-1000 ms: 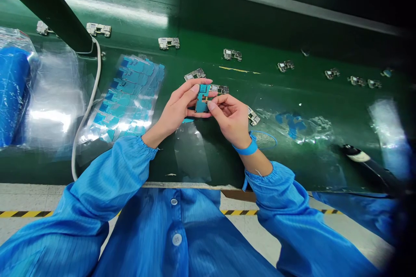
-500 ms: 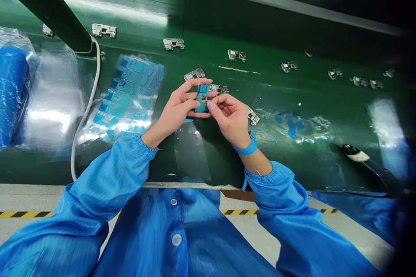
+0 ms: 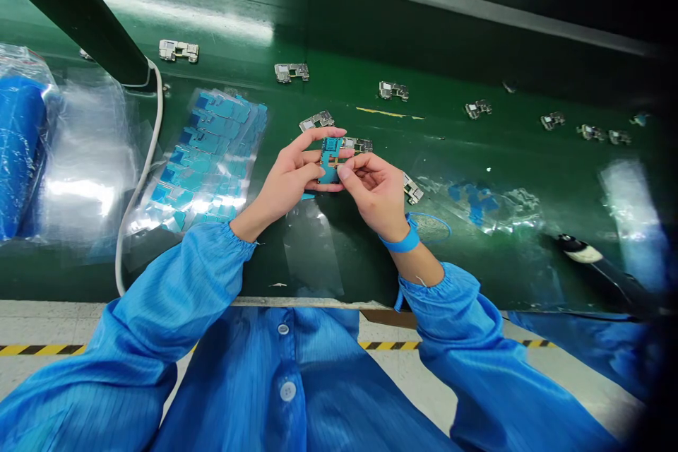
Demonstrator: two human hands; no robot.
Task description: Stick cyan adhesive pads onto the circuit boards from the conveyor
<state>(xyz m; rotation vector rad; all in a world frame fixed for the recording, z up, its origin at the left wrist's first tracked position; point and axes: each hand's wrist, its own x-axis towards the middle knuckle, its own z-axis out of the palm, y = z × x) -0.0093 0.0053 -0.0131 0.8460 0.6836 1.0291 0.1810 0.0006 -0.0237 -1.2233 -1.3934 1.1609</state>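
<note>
A small teal circuit board (image 3: 330, 155) is held over the green belt (image 3: 371, 240) between both hands. My left hand (image 3: 289, 180) grips its left edge, with the forefinger arched over the top. My right hand (image 3: 373, 191) pinches its right side with thumb and forefinger. A blue strap (image 3: 401, 243) circles my right wrist. Two metal parts lie just beyond my fingers, one (image 3: 316, 120) to the left and one (image 3: 359, 145) to the right. A third metal part (image 3: 412, 189) sits by my right hand.
A clear sheet of blue stickers (image 3: 206, 159) lies to the left, beside a white cable (image 3: 138, 183) and plastic bags (image 3: 63, 155). Several metal parts (image 3: 393, 90) are spaced along the belt's far side. Clear film (image 3: 479, 201) and a dark tool (image 3: 587, 254) lie to the right.
The metal parts on the far side of the belt have drifted to the right. My hands stay in place on the board, with the fingers drawn slightly closer together.
</note>
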